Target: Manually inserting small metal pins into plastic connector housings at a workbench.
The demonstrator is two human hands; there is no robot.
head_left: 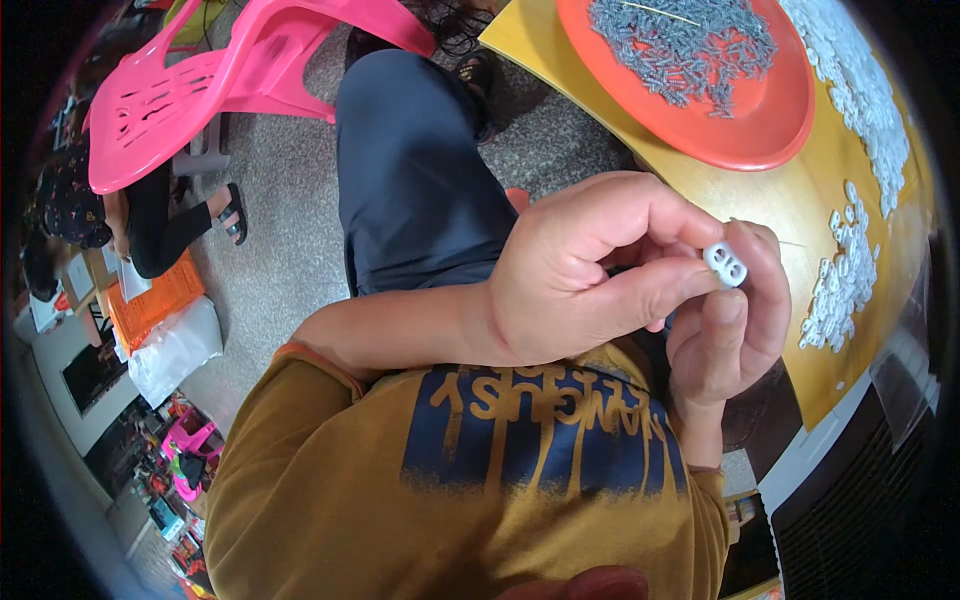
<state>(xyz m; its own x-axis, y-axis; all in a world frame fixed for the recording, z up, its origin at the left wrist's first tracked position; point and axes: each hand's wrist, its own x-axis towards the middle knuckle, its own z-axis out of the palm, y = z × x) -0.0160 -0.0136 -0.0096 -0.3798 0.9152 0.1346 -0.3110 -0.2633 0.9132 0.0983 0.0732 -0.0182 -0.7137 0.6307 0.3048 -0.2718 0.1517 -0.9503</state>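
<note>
Between my hands is a small white plastic cord lock [725, 264] with two round holes in its upper face. My left hand [600, 270] reaches across from the left and pinches it between thumb and index finger. My right hand [735, 335] is closed on its other side, with the thumb below it and fingers curled behind. Just beyond, on the yellow table [740, 195], lies a loose pile of similar white pieces [845, 280]. Small grey metal springs [690, 50] are heaped in an orange-red plate [730, 150] at the far side.
A larger heap of white pieces [860, 100] runs along the table's far right. Clear plastic [910, 380] hangs at the right edge. A pink plastic chair [160, 110] stands far left, near another person's sandalled foot [232, 212]. White [180, 345] and orange bags [165, 300] are on the left.
</note>
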